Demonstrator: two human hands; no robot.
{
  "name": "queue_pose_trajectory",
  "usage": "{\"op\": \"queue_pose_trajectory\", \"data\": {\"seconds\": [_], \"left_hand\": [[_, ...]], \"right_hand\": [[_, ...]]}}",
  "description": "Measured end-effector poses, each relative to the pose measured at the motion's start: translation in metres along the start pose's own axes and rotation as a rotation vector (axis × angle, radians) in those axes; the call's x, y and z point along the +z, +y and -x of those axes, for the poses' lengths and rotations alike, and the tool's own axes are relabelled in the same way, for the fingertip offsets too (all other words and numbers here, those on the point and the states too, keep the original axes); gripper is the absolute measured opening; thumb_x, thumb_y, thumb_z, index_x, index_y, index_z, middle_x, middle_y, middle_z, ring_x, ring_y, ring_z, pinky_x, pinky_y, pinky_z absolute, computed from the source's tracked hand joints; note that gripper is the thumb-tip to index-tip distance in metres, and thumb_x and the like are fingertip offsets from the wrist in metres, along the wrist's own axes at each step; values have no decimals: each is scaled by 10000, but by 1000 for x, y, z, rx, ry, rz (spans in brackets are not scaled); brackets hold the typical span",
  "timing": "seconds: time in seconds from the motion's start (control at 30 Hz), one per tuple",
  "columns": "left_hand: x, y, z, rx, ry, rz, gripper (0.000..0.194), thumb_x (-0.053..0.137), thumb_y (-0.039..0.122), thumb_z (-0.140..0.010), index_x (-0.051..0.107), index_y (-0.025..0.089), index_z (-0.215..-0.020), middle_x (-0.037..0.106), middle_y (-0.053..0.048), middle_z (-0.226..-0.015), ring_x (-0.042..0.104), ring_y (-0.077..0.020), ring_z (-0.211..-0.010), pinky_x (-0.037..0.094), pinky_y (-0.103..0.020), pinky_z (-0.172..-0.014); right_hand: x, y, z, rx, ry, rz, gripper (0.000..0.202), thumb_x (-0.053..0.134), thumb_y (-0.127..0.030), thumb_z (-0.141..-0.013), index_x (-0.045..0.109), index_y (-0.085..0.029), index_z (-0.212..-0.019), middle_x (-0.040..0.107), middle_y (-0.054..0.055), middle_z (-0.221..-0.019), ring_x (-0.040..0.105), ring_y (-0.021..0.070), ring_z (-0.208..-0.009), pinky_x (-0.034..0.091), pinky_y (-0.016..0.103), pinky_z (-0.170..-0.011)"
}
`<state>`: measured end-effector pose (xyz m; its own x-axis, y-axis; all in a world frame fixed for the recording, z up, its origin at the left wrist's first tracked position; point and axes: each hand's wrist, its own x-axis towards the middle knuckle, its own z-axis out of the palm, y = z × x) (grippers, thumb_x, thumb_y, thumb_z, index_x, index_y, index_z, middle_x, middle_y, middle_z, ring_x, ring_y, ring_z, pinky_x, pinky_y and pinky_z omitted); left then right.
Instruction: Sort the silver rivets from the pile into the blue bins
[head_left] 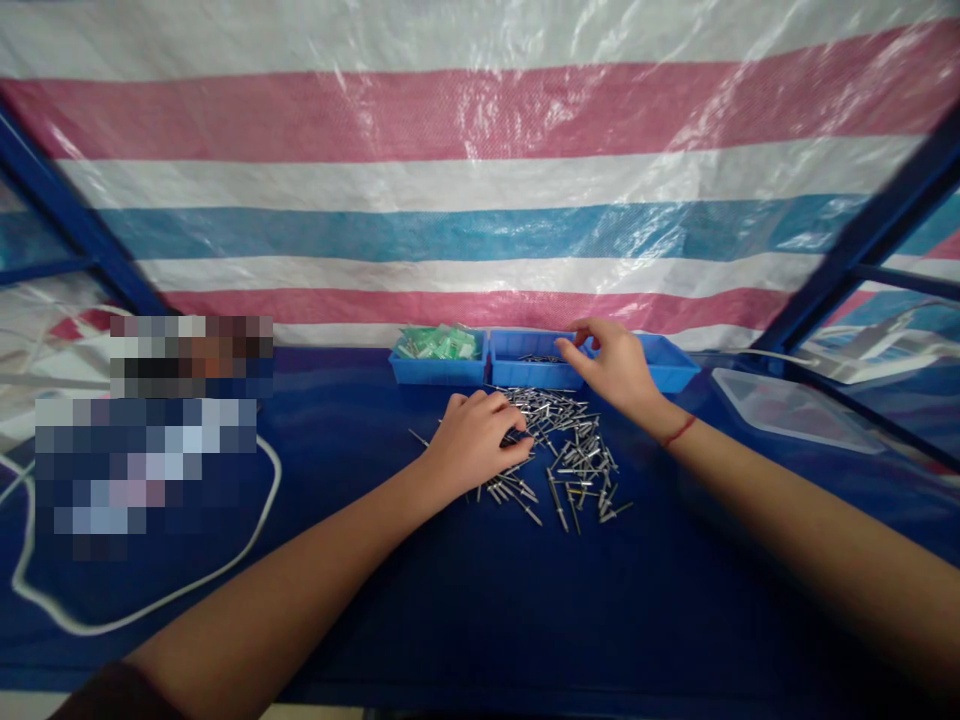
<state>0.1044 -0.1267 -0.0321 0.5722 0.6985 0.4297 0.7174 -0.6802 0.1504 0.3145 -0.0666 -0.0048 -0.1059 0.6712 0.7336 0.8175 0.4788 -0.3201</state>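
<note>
A loose pile of silvery blind rivets lies on the blue tabletop. My left hand rests over the pile's left side, fingers bent down among the rivets. A gap shows between its thumb and forefinger, and some fingertips are hidden. Behind the pile, my right hand hovers at the right end of the middle blue bin, its thumb and forefinger apart with nothing visible between them. Several rivets lie inside that bin. To its left stands a blue bin filled with small green-and-clear plastic packets.
Another blue bin stands at the right, partly behind my right hand. A clear plastic lid lies farther right. On the left, a white cable loops around a blurred-out area. A striped sheet hangs behind, between blue frame posts.
</note>
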Motion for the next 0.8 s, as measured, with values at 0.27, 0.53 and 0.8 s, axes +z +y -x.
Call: {"op": "queue_pose_trajectory", "data": {"seconds": [0.27,0.53,0.8], "left_hand": [[5,10,-4,-16,-61,62,168,580,353,-821,686,222,-833,628,-22,-866,571,-216,-863,376,-368,-757],[5,21,-2,-48,-29,-84,155,519,228,-835,650,180,-767,628,-37,-824,565,-230,-842,357,-371,-734],[-9,21,4,-125,85,213,112,505,219,-864,602,179,-824,642,0,-808,588,-149,-755,402,-290,-703]], "right_hand": [[-18,-15,51,16,-108,-94,203,529,-281,-824,580,-186,-996,626,42,-773,554,183,-690,440,320,-638],[-11,-14,71,102,-201,-201,166,505,-249,-822,610,-182,-932,639,21,-751,594,172,-700,460,314,-654],[-27,-26,69,-26,-253,-224,95,554,-225,-804,642,-198,-824,680,39,-813,608,187,-765,473,350,-727]]}}
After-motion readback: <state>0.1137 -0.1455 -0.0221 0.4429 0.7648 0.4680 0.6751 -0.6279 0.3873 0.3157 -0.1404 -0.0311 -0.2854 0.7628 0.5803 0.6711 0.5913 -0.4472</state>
